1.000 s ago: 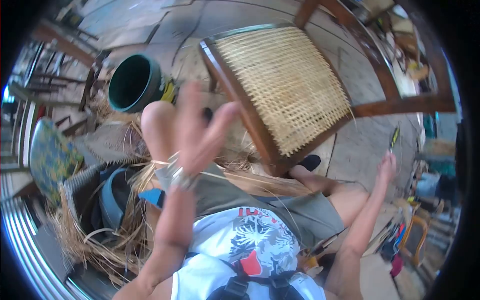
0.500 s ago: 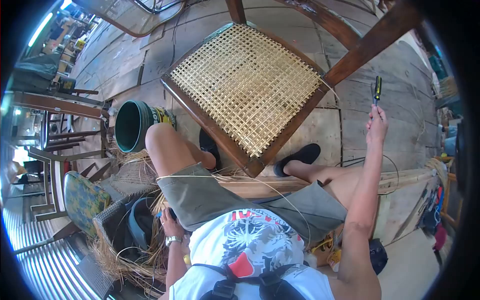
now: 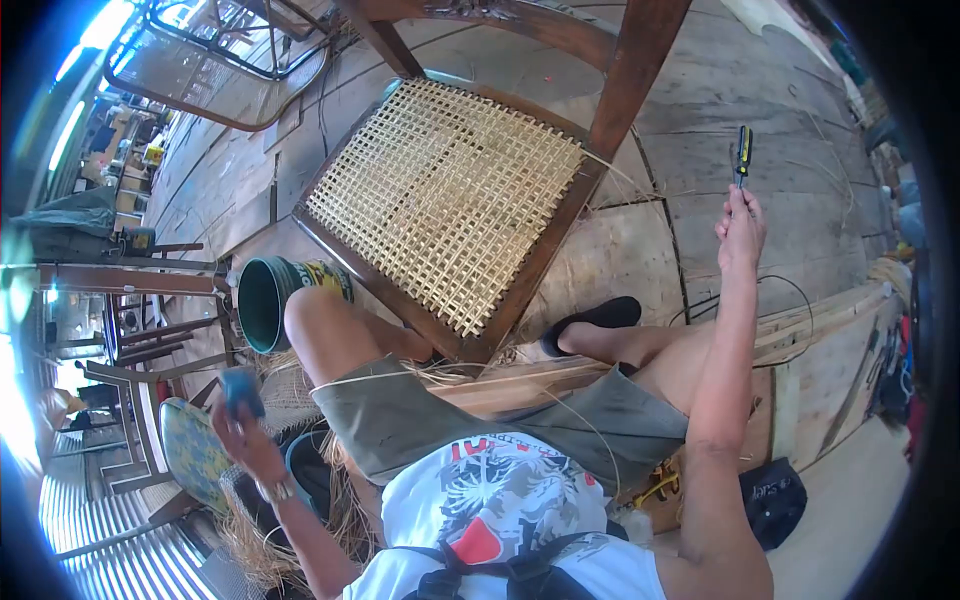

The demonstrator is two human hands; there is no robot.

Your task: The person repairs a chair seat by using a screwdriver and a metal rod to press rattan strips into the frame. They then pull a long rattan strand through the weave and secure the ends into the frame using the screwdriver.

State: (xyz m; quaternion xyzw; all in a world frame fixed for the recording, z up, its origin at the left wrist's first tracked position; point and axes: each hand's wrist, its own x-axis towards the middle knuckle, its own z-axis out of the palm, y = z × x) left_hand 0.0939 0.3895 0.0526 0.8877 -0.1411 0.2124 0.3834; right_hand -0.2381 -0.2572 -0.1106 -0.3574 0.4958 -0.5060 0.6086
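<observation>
My right hand point(image 3: 742, 232) is out to the right, its fingers closed on the metal shaft of a screwdriver point(image 3: 744, 150) whose black and yellow handle points away from me. In my left hand point(image 3: 248, 445), raised beside my left knee, is a small blue block-like object point(image 3: 242, 392), too blurred to name. Before my knees is a wooden chair point(image 3: 545, 245) with a woven cane seat point(image 3: 440, 200). A loose cane strand point(image 3: 622, 178) sticks out at the seat's right corner. Another strand point(image 3: 575, 410) lies over my lap.
A green bucket point(image 3: 262, 305) stands by my left knee. Loose cane fibres point(image 3: 255, 530) are piled at lower left near a patterned cushion point(image 3: 192, 450). Wooden boards point(image 3: 790, 335) lie at right, with a black bag point(image 3: 775, 505) nearby. Another chair point(image 3: 215, 65) is at the upper left.
My left hand has come up from beside my thigh, carrying the blue object. My right hand still grips the screwdriver, barely moved. The view has turned, so the chair appears further left.
</observation>
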